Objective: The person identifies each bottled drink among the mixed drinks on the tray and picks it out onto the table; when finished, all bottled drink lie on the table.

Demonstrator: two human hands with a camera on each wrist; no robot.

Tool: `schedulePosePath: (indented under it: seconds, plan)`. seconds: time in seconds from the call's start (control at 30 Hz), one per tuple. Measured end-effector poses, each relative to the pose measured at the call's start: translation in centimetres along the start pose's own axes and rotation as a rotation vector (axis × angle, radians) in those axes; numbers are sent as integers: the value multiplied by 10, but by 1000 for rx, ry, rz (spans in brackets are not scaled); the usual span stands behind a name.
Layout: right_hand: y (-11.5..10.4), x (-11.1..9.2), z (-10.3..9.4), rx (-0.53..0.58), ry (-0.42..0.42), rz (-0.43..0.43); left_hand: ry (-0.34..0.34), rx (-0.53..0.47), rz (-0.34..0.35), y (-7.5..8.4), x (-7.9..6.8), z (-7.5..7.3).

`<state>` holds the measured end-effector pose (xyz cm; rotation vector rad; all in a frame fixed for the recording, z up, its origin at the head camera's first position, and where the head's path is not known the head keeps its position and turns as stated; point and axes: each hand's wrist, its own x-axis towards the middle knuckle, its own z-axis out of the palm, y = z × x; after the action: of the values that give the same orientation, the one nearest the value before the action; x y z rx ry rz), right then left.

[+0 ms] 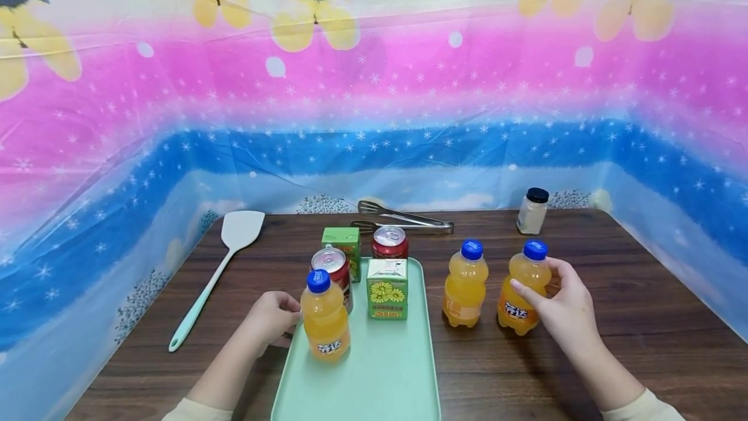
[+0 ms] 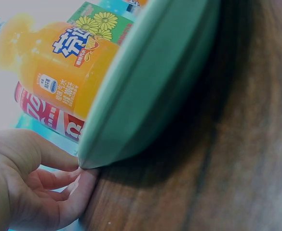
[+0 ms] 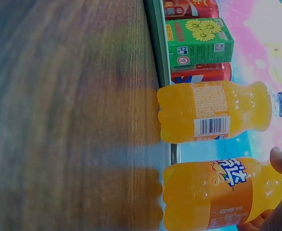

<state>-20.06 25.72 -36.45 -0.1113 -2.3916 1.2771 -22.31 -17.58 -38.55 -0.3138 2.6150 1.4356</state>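
My left hand pinches the left rim of the light green tray; in the left wrist view, the thumb is at the rim and the fingers are below it. Close by, an orange soda bottle with a blue cap stands on the tray. Behind it are a red can, a second red can and two green drink cartons. My right hand grips another orange soda bottle, upright on the table. A third such bottle stands between that one and the tray.
Metal tongs lie behind the tray. A white spatula with a pale green handle lies at the left. Toward the back right stands a black-capped jar. A printed cloth hangs around the wooden table.
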Motion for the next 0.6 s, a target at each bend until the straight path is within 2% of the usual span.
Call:
schedulePosePath:
  seconds: [0.6]
  plan:
    - [0,-1,0,-2,-10,3,2,4,11,-1,1,0]
